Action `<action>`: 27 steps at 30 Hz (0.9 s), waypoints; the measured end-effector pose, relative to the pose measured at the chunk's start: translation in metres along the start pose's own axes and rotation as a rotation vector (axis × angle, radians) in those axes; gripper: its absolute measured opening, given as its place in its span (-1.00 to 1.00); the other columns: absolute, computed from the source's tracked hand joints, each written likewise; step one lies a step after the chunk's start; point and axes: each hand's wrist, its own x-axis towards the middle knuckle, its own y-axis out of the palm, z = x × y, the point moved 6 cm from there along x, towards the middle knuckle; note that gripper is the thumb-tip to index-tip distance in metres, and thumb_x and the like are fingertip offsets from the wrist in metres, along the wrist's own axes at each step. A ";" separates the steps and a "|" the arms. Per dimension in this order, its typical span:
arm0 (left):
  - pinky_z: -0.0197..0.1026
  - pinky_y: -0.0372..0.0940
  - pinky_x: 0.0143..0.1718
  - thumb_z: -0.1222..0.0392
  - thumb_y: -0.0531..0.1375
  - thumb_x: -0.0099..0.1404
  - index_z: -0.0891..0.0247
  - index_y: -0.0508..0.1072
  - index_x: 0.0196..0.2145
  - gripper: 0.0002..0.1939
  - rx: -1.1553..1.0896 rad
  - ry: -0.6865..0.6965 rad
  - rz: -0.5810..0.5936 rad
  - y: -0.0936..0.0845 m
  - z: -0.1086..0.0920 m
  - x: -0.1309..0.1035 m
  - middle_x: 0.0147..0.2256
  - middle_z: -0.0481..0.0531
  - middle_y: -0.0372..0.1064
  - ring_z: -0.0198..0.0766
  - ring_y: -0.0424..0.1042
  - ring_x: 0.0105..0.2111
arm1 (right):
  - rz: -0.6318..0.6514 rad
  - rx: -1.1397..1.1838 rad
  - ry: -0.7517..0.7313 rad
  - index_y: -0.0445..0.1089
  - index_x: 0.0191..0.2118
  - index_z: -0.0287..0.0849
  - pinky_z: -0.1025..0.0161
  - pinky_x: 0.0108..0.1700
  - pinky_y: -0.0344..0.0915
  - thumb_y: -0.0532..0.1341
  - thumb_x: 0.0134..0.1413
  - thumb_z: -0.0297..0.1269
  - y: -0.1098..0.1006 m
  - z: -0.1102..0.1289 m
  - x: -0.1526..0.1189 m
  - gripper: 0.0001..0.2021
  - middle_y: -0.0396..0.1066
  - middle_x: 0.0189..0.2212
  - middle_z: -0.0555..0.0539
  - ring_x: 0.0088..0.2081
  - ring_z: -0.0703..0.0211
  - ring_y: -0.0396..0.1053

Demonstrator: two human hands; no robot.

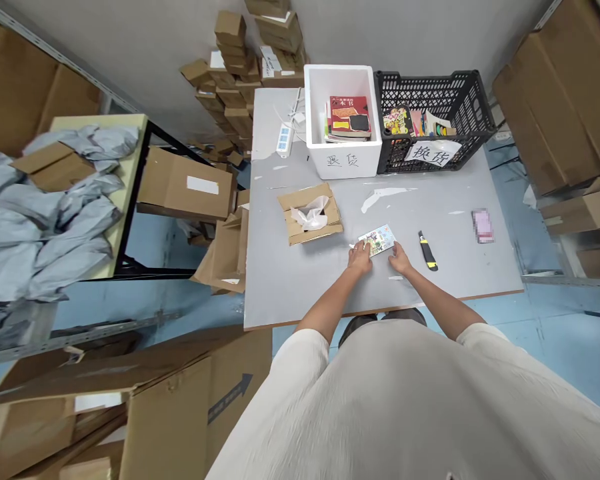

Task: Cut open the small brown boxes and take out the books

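A small colourful booklet [379, 239] lies on the grey table [300, 287], in front of my body. My left hand [361, 257] is at its lower left corner, fingers bent onto the cover. At its right end, my right hand [399, 258] pinches the edge. An opened cardboard box [297, 200] with crumpled white wrapping [311, 215] inside stands to the left of the booklet. To the right of my right hand lies a black and yellow utility knife [428, 251].
At the table's back stand a white foam box [343, 160] with books and a black crate [433, 157] with booklets. A power strip [284, 140] is left of them. A blurred pink item [483, 225] lies right. Cartons [185, 183] and grey parcels [55, 213] fill the left side.
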 end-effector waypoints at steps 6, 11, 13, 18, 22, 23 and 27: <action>0.29 -0.16 0.55 0.31 0.26 0.28 0.22 0.05 0.54 -0.06 -0.048 0.011 0.037 -0.006 0.002 0.031 0.57 0.37 -0.08 0.19 -0.13 0.58 | 0.074 0.292 0.158 0.12 0.52 -0.11 -0.10 0.35 0.40 0.17 0.03 -0.35 0.017 0.000 -0.004 -0.13 0.45 0.31 -0.25 0.27 -0.08 0.48; 0.20 0.13 0.42 0.24 0.23 0.36 0.29 0.24 0.44 -0.28 -0.061 -0.016 0.034 0.009 -0.002 0.011 0.35 0.43 0.27 0.24 0.27 0.39 | 0.089 0.359 0.153 0.05 0.54 -0.15 -0.07 0.29 0.46 0.17 0.04 -0.36 0.015 0.005 -0.006 -0.11 0.47 0.32 -0.24 0.24 -0.06 0.52; 0.16 0.20 0.38 0.23 0.23 0.35 0.28 0.24 0.44 -0.27 -0.067 -0.015 0.062 0.020 -0.005 -0.004 0.33 0.42 0.26 0.24 0.32 0.34 | 0.085 0.365 0.141 0.05 0.55 -0.17 -0.04 0.24 0.50 0.19 0.03 -0.35 0.012 0.007 -0.007 -0.09 0.49 0.31 -0.23 0.20 -0.07 0.55; 0.02 0.25 0.37 0.23 0.20 0.38 0.28 0.20 0.48 -0.25 -0.199 -0.026 0.092 0.041 -0.004 -0.031 0.33 0.38 0.29 0.14 0.35 0.35 | 0.013 0.385 0.219 0.22 0.48 -0.19 0.02 0.13 0.56 0.21 0.04 -0.29 0.002 0.001 -0.011 -0.17 0.56 0.21 -0.25 0.11 -0.11 0.58; 0.02 0.26 0.38 0.25 0.21 0.35 0.32 0.24 0.47 -0.25 -0.281 -0.032 0.068 0.041 0.001 -0.034 0.37 0.39 0.29 0.14 0.33 0.39 | 0.008 0.388 0.283 0.40 0.30 -0.24 0.07 0.06 0.57 0.24 0.03 -0.29 -0.001 0.003 -0.013 -0.34 0.63 0.07 -0.25 0.04 -0.10 0.60; 0.03 0.26 0.38 0.26 0.21 0.34 0.32 0.25 0.46 -0.25 -0.294 -0.039 0.062 0.041 0.002 -0.033 0.37 0.38 0.30 0.14 0.33 0.39 | 0.021 0.386 0.286 0.45 0.22 -0.23 0.08 0.04 0.57 0.24 0.02 -0.29 0.000 0.005 -0.014 -0.42 0.65 0.02 -0.24 0.02 -0.10 0.61; 0.03 0.25 0.41 0.29 0.21 0.32 0.28 0.27 0.46 -0.24 -0.337 -0.041 0.035 0.041 0.006 -0.033 0.41 0.32 0.30 0.12 0.32 0.41 | 0.055 0.420 0.291 0.50 -0.02 -0.19 0.15 -0.03 0.56 0.24 0.02 -0.34 0.003 0.015 -0.014 -0.64 0.67 -0.13 -0.17 -0.07 -0.03 0.63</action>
